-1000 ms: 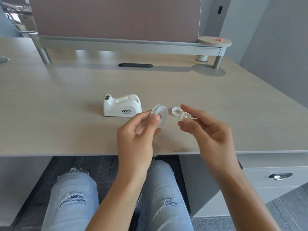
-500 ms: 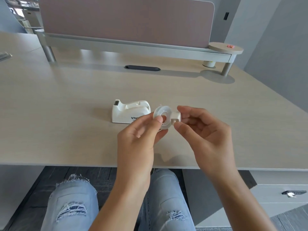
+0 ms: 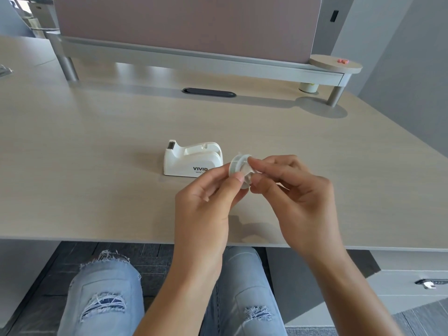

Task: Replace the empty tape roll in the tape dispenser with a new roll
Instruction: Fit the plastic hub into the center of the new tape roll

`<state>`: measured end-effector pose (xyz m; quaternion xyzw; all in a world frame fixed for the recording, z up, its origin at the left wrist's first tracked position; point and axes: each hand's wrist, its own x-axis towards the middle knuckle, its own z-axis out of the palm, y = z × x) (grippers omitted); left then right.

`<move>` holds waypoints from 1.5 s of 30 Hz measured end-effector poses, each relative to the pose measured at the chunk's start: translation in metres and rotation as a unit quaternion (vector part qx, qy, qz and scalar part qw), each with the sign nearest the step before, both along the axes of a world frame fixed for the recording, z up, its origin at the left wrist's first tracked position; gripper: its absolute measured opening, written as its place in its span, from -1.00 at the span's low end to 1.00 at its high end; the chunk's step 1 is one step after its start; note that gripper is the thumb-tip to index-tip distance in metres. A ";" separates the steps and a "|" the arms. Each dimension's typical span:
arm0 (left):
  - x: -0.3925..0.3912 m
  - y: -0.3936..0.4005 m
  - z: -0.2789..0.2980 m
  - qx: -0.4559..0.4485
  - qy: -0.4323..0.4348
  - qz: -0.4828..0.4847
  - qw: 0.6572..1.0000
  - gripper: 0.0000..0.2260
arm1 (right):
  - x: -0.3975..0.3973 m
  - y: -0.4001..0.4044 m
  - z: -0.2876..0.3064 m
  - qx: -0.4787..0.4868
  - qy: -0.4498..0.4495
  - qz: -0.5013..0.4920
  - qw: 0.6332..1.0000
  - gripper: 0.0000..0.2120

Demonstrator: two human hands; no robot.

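A white tape dispenser point(image 3: 191, 159) marked VIVID stands on the light wooden desk point(image 3: 97, 166), its roll slot empty. Just to its right, above the desk, my left hand point(image 3: 206, 200) pinches a clear roll of tape point(image 3: 238, 169) by its rim. My right hand point(image 3: 293, 190) meets it from the right, thumb and fingers closed on a small white core piece pushed against the roll's centre. That piece is almost wholly hidden behind the roll and my fingers.
A raised grey shelf point(image 3: 194, 61) with a mauve partition runs along the back of the desk. A dark cable slot point(image 3: 208, 92) lies in front of it. A round wooden pad point(image 3: 335, 64) and a small white cup point(image 3: 308, 87) sit back right. My knees are under the front edge.
My two hands have come together. The white core piece, held apart from the roll a second ago, is now pressed into the roll's centre. The view has shifted slightly.
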<state>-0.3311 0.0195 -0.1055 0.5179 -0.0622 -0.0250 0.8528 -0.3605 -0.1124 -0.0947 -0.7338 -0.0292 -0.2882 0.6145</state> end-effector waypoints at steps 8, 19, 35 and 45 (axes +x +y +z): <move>0.001 0.001 0.001 0.010 -0.012 0.012 1.000 -0.85 | 0.001 -0.006 0.001 0.012 0.023 -0.016 1.000 -0.88; -0.002 0.002 0.003 0.035 -0.035 0.024 0.998 -0.84 | -0.003 -0.009 0.006 -0.023 0.037 0.033 0.999 -0.81; -0.003 -0.005 -0.001 0.031 -0.040 0.015 0.999 -0.80 | 0.003 -0.010 -0.002 -0.159 -0.022 -0.049 0.986 -0.78; -0.004 -0.005 -0.006 -0.003 -0.019 0.018 1.000 -0.81 | 0.004 -0.010 0.000 -0.154 -0.010 -0.015 0.988 -0.70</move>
